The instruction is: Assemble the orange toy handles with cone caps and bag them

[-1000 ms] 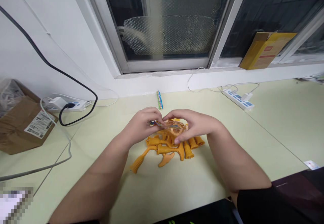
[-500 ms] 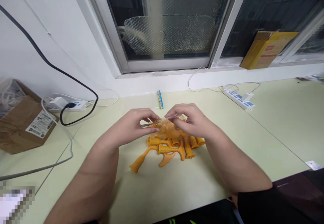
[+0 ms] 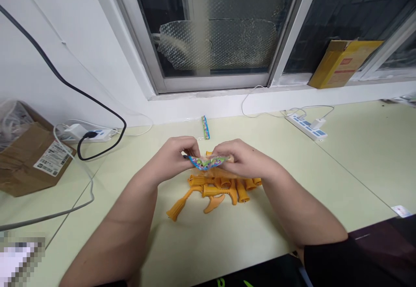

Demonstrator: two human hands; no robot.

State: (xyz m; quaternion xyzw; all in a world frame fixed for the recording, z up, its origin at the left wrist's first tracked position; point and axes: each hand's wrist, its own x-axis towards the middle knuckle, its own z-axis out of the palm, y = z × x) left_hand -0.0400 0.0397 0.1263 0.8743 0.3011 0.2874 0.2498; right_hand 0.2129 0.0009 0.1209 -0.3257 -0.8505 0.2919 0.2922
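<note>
Between my two hands is a clear plastic bag point(image 3: 208, 163) with a colourful printed header, blue, green and purple. My left hand point(image 3: 177, 157) is closed on its left end, and my right hand point(image 3: 238, 157) grips the right end. Under and in front of the bag lies a pile of orange-yellow plastic pieces point(image 3: 214, 190), several with ribbed, flared ends. One ribbed piece point(image 3: 176, 210) points out to the lower left, and a flat curved piece point(image 3: 213, 203) lies at the front. My hands and the bag hide the back of the pile.
Another clear bag with a printed strip point(image 3: 206, 127) lies behind my hands. A power strip point(image 3: 305, 127) stands at the right back, and another power strip point(image 3: 100, 135) with cables at the left. A cardboard box point(image 3: 35, 161) sits far left; a yellow box point(image 3: 344, 64) leans on the window.
The bag's printed header has turned to face me and now shows its colours. Both hands have shifted slightly, still holding the bag. The orange pieces on the table have stayed put.
</note>
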